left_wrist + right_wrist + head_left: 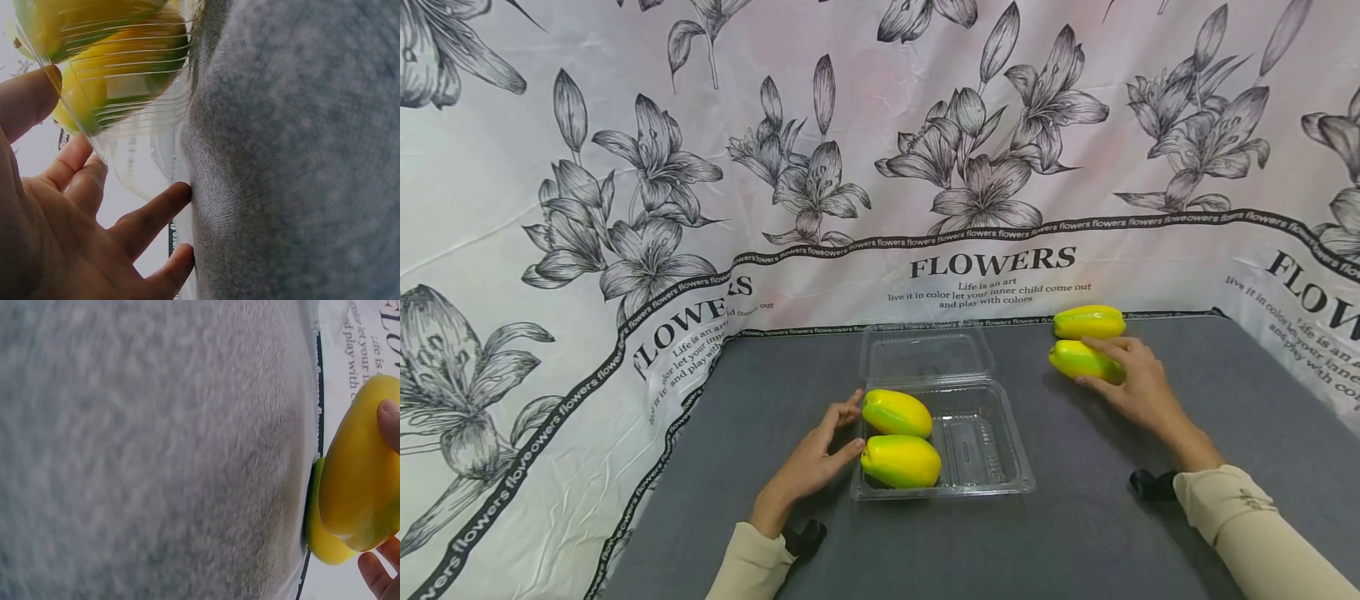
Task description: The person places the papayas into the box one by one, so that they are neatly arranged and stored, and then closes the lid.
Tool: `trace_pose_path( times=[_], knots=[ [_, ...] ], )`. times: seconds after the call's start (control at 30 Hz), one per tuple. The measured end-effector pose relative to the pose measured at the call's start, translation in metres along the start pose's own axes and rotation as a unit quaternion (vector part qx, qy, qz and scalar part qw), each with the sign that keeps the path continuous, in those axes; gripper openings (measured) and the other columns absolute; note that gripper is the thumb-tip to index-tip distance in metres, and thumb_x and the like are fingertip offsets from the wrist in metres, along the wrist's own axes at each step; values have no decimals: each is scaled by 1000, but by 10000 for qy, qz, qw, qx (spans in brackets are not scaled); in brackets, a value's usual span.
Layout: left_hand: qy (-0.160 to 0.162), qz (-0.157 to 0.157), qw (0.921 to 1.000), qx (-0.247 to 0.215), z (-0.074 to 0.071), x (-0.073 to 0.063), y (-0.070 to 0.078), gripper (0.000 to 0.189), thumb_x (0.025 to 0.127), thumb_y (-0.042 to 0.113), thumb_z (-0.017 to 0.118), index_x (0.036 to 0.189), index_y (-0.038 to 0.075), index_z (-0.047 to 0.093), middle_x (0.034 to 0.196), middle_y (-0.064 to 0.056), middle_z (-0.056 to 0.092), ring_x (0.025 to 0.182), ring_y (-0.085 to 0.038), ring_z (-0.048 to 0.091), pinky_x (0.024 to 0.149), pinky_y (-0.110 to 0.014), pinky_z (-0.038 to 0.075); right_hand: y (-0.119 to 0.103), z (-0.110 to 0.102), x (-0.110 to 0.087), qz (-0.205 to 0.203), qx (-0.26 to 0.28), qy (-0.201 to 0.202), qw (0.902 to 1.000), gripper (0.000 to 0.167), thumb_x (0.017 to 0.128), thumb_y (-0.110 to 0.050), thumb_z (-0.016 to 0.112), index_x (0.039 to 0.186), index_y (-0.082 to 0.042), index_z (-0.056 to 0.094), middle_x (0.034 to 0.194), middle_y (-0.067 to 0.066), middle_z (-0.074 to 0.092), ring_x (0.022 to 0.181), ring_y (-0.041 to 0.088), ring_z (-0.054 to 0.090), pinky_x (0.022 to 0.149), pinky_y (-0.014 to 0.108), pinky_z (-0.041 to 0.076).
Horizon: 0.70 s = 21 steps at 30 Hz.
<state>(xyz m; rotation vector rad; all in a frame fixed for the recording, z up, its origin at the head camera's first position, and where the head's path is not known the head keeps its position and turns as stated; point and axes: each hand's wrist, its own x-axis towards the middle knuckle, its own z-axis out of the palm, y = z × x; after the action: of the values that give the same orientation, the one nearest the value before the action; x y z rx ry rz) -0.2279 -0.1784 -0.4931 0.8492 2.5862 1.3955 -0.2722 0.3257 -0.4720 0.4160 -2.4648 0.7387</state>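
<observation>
Now the right hand grips a yellow-green fruit towards the desk's far right corner, while the left hand, fingers spread, touches a clear container, two similar fruits inside.

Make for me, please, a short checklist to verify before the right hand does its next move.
1. Lid folded back from the container: ok.
2. Free room in the container: ok, its right side is bare.
3. Far packed fruit and near packed fruit out of the way: ok, both lie on the left side.
4. Left hand placed at the container's left side: ok.
5. Right hand holding the nearer outside fruit: ok.
6. That fruit lifted off the table: cannot tell.
</observation>
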Motion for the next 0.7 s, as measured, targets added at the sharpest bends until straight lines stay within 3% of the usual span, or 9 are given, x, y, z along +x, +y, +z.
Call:
trace_pose_path(
  times=[0.17, 0.43, 0.7],
  knots=[
    [0, 7, 10000, -1, -1, 0, 1, 41, 105, 27, 57, 140, 15, 39, 171, 1, 21, 149, -33, 41, 117, -63, 34, -9, 1, 1, -108, 92, 101, 9998, 66, 73, -4, 89, 133, -1, 63, 123, 30, 58, 111, 50, 49, 86, 66, 34],
    [-5, -25, 10000, -33, -1, 0, 5, 42, 105, 28, 58, 140, 15, 39, 171, 0, 21, 149, -33, 41, 117, -63, 33, -23, 5, 0, -238, 343, 96, 9991, 66, 72, -4, 90, 132, -1, 65, 121, 26, 61, 108, 43, 52, 83, 47, 36],
    [14, 51, 10000, 0, 0, 0, 4, 40, 106, 28, 57, 139, 15, 39, 171, 0, 21, 150, -33, 39, 117, -64, 33, -36, 6, -1, -191, 482, 118, 9986, 65, 73, -4, 90, 133, -3, 65, 120, 21, 61, 108, 27, 51, 83, 29, 35]
  ],
)
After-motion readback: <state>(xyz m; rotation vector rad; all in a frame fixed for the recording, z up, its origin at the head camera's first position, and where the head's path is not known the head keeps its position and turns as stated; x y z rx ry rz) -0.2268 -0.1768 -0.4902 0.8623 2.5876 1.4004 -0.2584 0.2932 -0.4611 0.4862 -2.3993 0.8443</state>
